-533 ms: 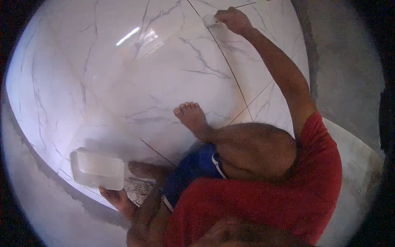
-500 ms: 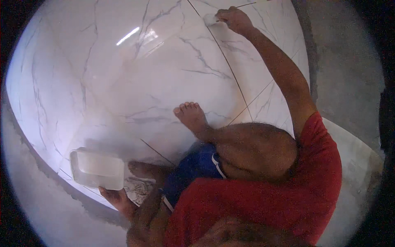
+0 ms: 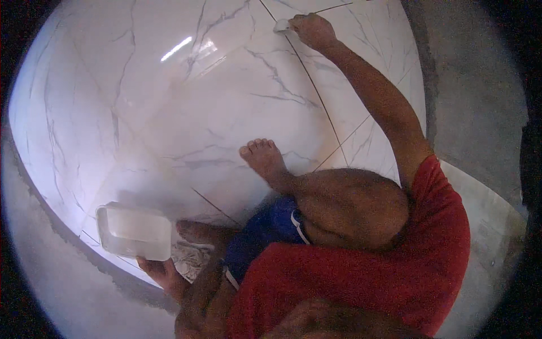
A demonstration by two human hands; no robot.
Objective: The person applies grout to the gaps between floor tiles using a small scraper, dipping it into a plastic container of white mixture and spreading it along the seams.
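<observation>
At the far side of the white marble-patterned tile floor [image 3: 186, 121], my right hand [image 3: 313, 31] reaches out at arm's length. Its fingers are closed on a small whitish piece [image 3: 281, 25], which touches the tile beside a dark joint line; its exact kind is too small to make out. At the lower left, my left hand [image 3: 161, 270] grips the near edge of a translucent rectangular plastic container [image 3: 134, 231]. Something pale lies in that container, but I cannot tell what.
A crumpled pale cloth [image 3: 191, 259] lies between the container and my leg. My bare foot [image 3: 265, 161] rests on the tiles in the middle. Dark joints cross at the far right. Rough grey concrete [image 3: 474, 85] borders the tiles on the right and lower left.
My right hand has shifted slightly left and nearer, and the whitish piece moved left with it onto the joint line. The left hand and the container have stayed put.
</observation>
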